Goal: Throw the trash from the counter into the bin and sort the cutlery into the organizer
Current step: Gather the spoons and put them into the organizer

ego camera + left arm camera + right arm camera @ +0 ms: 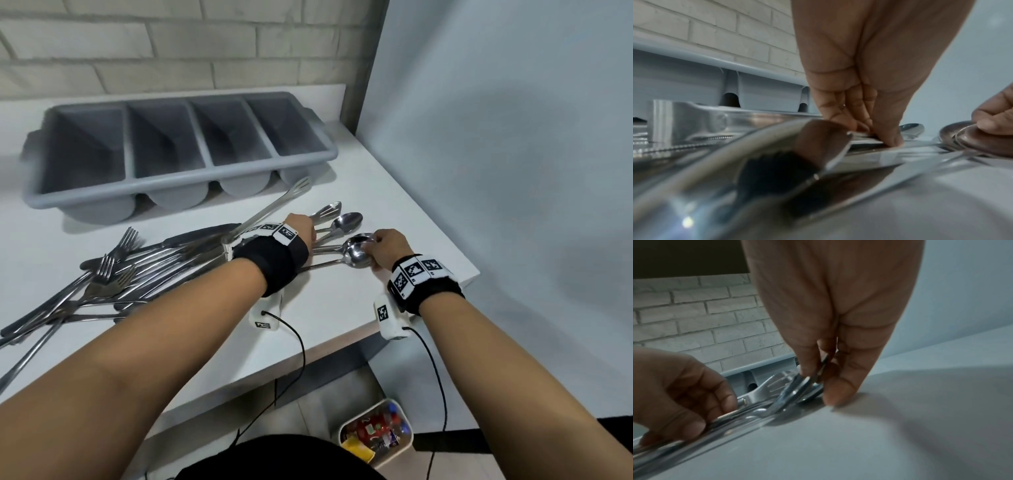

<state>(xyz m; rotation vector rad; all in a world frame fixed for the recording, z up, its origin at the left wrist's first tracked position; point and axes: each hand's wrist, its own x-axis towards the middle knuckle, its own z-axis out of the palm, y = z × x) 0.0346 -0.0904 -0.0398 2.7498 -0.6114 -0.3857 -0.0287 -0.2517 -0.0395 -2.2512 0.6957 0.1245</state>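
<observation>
Two stacked spoons (356, 255) lie near the counter's right edge, bowls to the right. My right hand (371, 246) pinches their bowls (797, 391) between thumb and fingers. My left hand (306, 233) curls over the handles of the spoons; in the left wrist view its thumb and fingers (888, 138) pinch a flat metal handle against the counter. A third spoon (347, 221) and slotted steel tongs (274, 205) lie just beyond that hand. The grey four-compartment organizer (137, 186) stands behind, nothing visible inside it.
A pile of forks and knives (113, 274) spreads over the counter's left part. The white counter (325, 325) ends in a corner right of my right hand. On the floor below stands a white bin (409, 438) holding colourful wrappers. A brick wall runs behind the organizer.
</observation>
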